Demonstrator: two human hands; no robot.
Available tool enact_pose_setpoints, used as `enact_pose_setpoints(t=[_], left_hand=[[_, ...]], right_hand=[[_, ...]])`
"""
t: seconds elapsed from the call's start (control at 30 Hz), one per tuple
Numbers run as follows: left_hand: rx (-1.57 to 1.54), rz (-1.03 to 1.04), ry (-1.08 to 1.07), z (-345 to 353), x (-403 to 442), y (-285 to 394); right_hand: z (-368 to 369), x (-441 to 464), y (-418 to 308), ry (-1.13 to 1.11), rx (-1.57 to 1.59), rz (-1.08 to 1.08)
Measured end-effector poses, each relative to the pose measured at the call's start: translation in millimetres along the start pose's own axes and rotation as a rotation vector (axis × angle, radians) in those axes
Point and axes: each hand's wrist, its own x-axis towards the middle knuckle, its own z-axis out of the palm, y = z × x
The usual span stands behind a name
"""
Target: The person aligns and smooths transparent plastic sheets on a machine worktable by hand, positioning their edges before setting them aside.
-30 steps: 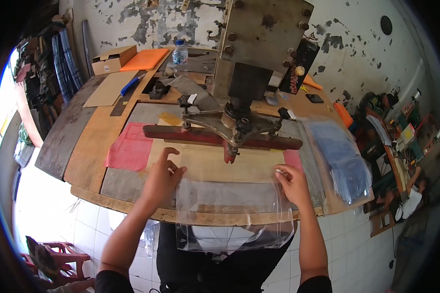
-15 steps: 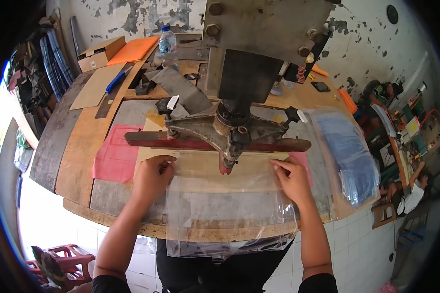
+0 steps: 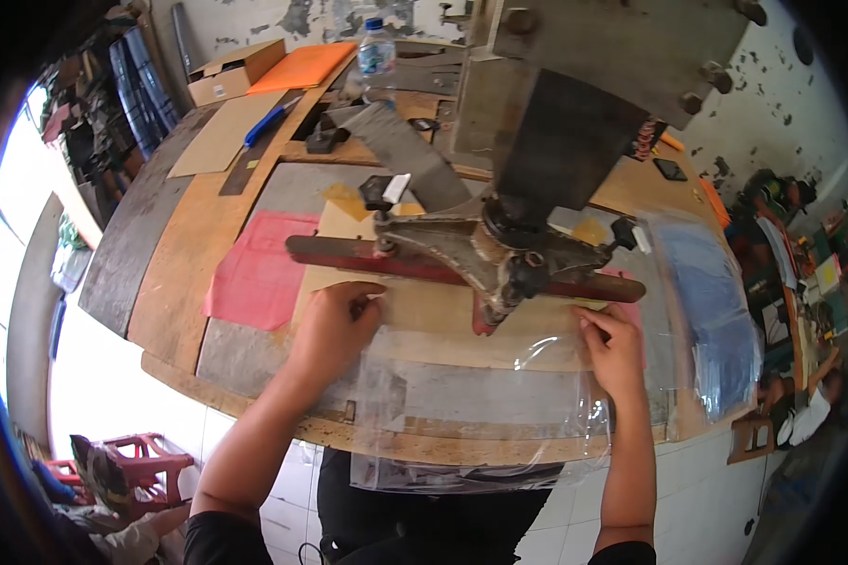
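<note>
A clear plastic sheet (image 3: 481, 400) lies over the front of the work surface and hangs past its edge toward my body. My left hand (image 3: 337, 328) pinches its far left corner, and my right hand (image 3: 614, 347) pinches the far right one. Both sets of fingertips are close to the long red-edged bar (image 3: 424, 270) of a press, just on my side of it. The bar hangs from a metal bracket (image 3: 448, 235) under the press column (image 3: 565, 141). Beneath the sheet is a tan board (image 3: 443, 347). Whether the sheet's far edge runs under the bar is hard to see.
Pink sheeting (image 3: 259, 273) lies left of the press. Stacked bluish plastic sheets (image 3: 707, 292) lie at right. Farther back are a blue cutter knife (image 3: 271, 121), a cardboard box (image 3: 237, 71), an orange folder (image 3: 303, 66) and a water bottle (image 3: 377, 58). A red stool (image 3: 146, 461) stands lower left.
The camera has turned, so the press and table sit farther right and tilted. Both hands keep their pinch on the sheet near the bar. Part of a person now shows at lower left.
</note>
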Motion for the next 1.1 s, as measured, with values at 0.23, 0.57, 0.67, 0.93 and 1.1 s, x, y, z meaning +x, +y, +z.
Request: enact_pose_setpoints(t=[0.23,0.57,0.67,0.93,1.1], left_hand=[[0.058,0.026,0.019,-2.5,-0.3,1.1],[0.062,-0.004,0.006,-3.4,-2.8,2.3],[0.064,0.027,0.028,-1.3,-2.3,-1.8],[0.082,0.075,0.048,-0.7,-2.9,-1.6],[0.063,0.091,0.056,3.3,-3.5,-7.6]], right_hand=[[-2.1,0.9,-10.1,-0.018,-0.012,0.047],[-0.5,1.2,-4.1,-0.007,-0.022,-0.001],[0.8,1.4,0.2,0.005,-0.030,-0.033],[-0.4,0.7,-4.8,0.001,-0.032,-0.009],[-2.6,-3.4,-5.1,0.011,-0.052,-0.017]])
